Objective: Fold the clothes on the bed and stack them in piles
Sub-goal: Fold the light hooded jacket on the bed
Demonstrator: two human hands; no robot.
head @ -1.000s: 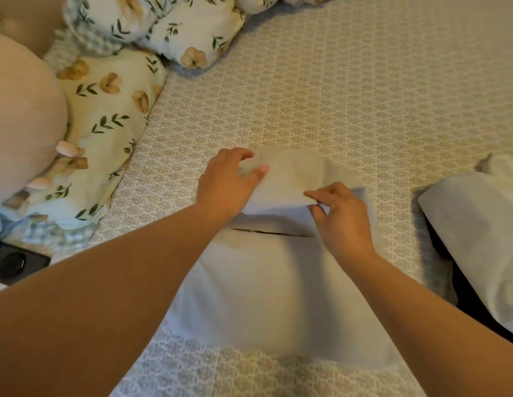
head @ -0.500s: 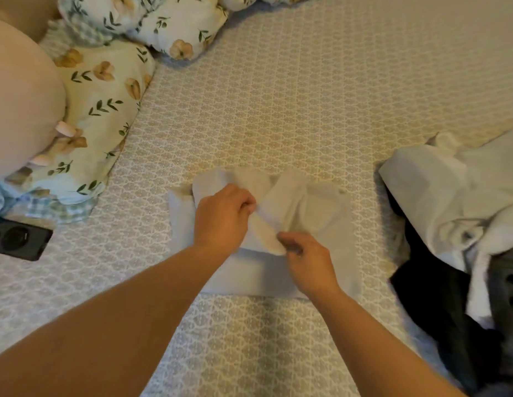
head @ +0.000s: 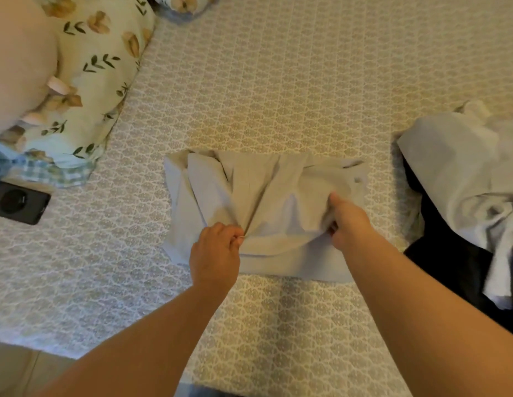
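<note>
A pale grey garment (head: 209,193) lies partly folded in the middle of the patterned bed sheet (head: 278,90). My left hand (head: 216,253) pinches a bunched fold near the garment's lower left. My right hand (head: 348,222) grips the fabric at its right side, thumb on top. Creases run up from both hands across the top layer. At the right edge lies a loose heap of white clothes (head: 461,167) over a black garment (head: 450,265).
A floral pillow (head: 100,81) and a large beige cushion (head: 17,61) sit at the upper left. A black phone (head: 17,202) lies on the sheet at the left edge. The bed's near edge shows at the bottom left.
Both hands have drawn the garment's top flap down toward me and moved apart. The view has shifted, so the heap of clothes on the right shows more.
</note>
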